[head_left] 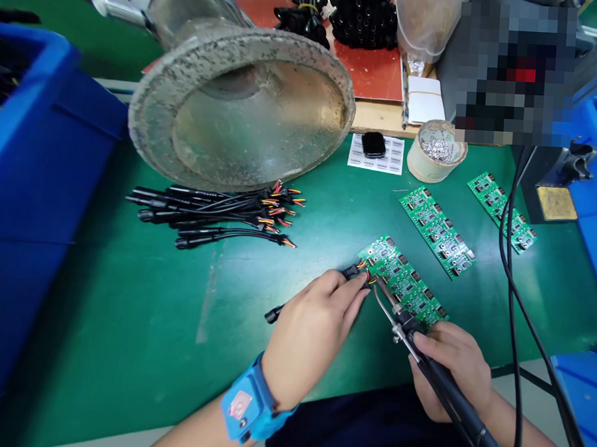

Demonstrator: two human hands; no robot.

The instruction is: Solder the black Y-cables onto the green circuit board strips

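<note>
My left hand [318,321] pinches a black cable [350,271] near its bared red, yellow and black wires, at the left edge of a green circuit board [409,280]. A blue strap with a square case [251,404] is round that wrist. My right hand [458,368] grips a soldering iron [440,381] with a thin metal feed tube beside its tip. The tip is at the wire ends by the board's left side; whether it touches them I cannot tell. Two more circuit boards [437,232] [502,211] lie to the right.
Several black cables [214,209] lie under a wide fume hood [239,113]. Behind the boards are a tape roll with silvery scraps [436,154] and a black watch-like case [373,145] on a label sheet. Dark cords [510,274] hang at right. Blue bins [36,170] flank the table.
</note>
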